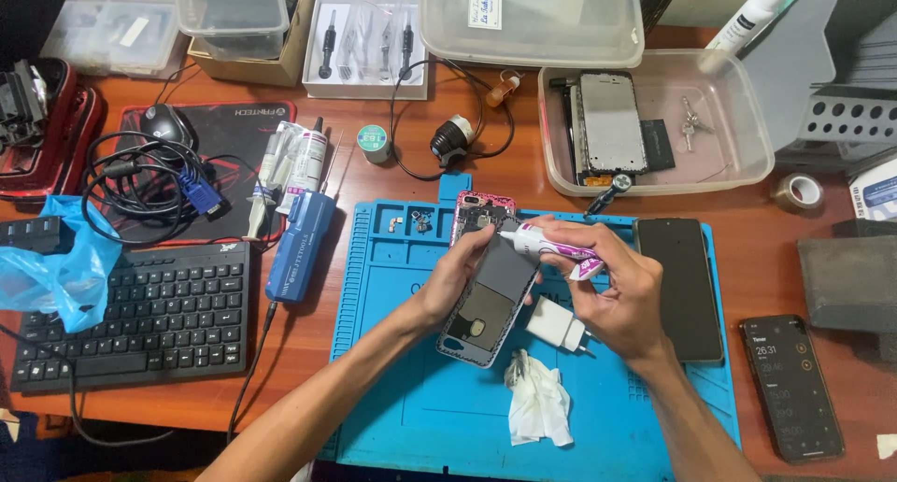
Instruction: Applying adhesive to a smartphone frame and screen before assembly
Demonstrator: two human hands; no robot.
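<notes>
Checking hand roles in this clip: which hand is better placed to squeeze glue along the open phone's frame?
Right, probably. The right hand already holds the white-and-purple glue tube, nozzle at the opened phone body. The left hand is steadying that phone on the blue work mat.

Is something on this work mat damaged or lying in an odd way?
The opened phone lies tilted on the blue mat, back cover off. A crumpled white tissue lies below it.

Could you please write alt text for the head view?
Over a blue mat, the left hand steadies an opened phone while the right hand holds a glue tube to it. A keyboard lies left.
</notes>
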